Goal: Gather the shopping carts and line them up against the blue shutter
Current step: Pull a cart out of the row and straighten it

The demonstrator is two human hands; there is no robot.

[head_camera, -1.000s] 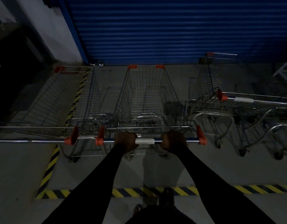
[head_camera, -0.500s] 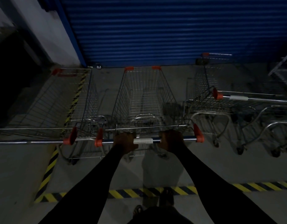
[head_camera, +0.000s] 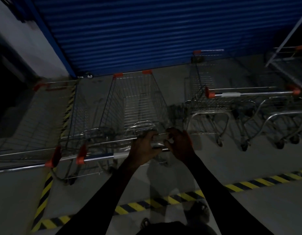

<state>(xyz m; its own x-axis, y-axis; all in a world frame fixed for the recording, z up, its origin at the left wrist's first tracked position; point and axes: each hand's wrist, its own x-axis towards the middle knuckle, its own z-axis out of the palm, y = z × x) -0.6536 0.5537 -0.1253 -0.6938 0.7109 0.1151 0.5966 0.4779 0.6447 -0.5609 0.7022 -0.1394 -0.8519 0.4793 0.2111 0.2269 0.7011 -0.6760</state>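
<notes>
dim view down a person's two dark-sleeved arms to a row of shopping carts before a blue shutter [head_camera: 147,31] of ribbed horizontal metal slats. the centre cart [head_camera: 138,106], a tapering basket of thin silver wire with orange plastic corner caps, stands nose-on to the shutter, its front near the shutter's foot. the left cart [head_camera: 45,119], of the same make, stands just beside it and faces the same way. these two look placed. the carts on the right [head_camera: 231,102], with curved tubular frames and small castors, stand askew, their handle running sideways, so they likely need turning and pushing in. the left hand [head_camera: 143,148] lies over the centre cart's smooth chrome handle [head_camera: 99,156], fingers stretched forward and slightly spread. the right hand [head_camera: 179,145] is beside it, fingers loosely curled with a gap at the thumb; the blur hides whether it pinches the wire. yellow-and-black hazard tape [head_camera: 163,200] crosses the grey concrete floor.
</notes>
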